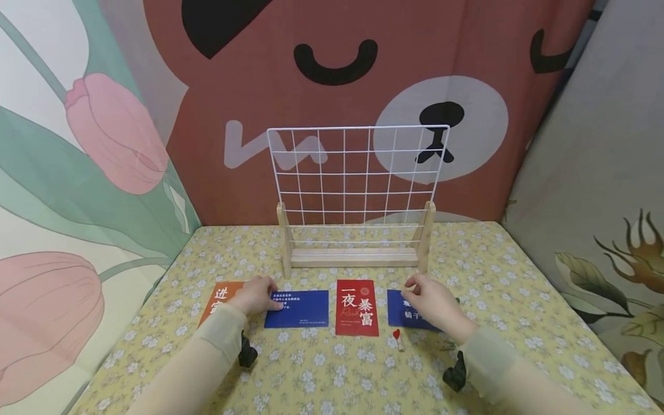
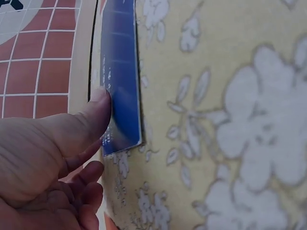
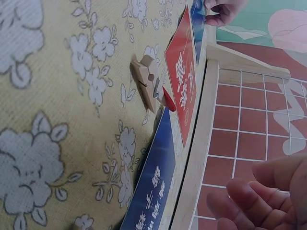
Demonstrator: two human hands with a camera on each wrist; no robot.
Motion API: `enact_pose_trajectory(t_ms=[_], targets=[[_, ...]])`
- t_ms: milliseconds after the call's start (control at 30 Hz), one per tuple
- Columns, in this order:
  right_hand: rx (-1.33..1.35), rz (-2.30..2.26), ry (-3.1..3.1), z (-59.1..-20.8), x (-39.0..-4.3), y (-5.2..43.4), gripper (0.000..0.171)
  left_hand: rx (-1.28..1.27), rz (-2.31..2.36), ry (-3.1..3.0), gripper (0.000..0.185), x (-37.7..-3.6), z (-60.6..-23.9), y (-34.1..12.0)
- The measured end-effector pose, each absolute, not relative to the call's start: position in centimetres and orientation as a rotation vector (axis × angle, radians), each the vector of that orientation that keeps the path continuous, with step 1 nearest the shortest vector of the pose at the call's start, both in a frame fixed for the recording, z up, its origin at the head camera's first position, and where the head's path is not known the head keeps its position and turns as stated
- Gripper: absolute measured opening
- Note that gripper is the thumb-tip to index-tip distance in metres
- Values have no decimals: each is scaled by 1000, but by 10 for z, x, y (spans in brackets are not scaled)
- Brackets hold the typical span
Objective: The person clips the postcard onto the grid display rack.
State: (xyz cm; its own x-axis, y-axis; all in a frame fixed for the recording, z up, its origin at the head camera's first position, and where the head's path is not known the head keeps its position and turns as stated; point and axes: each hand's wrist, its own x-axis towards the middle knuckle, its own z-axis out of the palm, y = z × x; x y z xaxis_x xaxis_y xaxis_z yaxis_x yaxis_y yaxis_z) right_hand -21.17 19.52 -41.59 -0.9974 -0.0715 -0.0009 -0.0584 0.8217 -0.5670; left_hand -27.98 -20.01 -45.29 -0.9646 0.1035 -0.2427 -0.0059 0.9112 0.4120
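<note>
- Far left, an orange card (image 1: 220, 300) lies flat on the flowery tablecloth (image 1: 332, 369), half hidden under the left hand (image 1: 255, 295).
- The left hand has loosely curled fingers, and its thumb (image 2: 93, 115) presses on the left edge of a blue card (image 1: 300, 309). It's not really gripping it, and the card lies flat.
- A red card (image 1: 355, 307) sits in the middle, with a little wooden clip with a red heart (image 1: 397, 338) just below its right corner.
- The right hand (image 1: 434, 302) rests over a second blue card (image 1: 410, 311), fingers curled. Can't tell if it's pinching anything.
- Behind everything stands a white wire grid (image 1: 357, 173) in a wooden stand (image 1: 355, 256).
</note>
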Motion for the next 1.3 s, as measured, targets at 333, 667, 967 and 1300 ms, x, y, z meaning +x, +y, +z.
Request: enact_pose_trajectory(t_ms=[333, 667, 967, 1300], targets=[[-204, -945, 2911, -424, -213, 192, 13, -23, 669, 2766, 42, -283, -456, -199], [-406, -870, 2676, -434, -207, 191, 11, -8, 674, 2757, 42, -290, -460, -201], [-305, -847, 2668, -442, -200, 179, 22, -9, 652, 2756, 42, -288, -461, -200], [-206, -871, 2629, -444, -200, 182, 19, 30, 568, 2743, 52, -284, -453, -203]])
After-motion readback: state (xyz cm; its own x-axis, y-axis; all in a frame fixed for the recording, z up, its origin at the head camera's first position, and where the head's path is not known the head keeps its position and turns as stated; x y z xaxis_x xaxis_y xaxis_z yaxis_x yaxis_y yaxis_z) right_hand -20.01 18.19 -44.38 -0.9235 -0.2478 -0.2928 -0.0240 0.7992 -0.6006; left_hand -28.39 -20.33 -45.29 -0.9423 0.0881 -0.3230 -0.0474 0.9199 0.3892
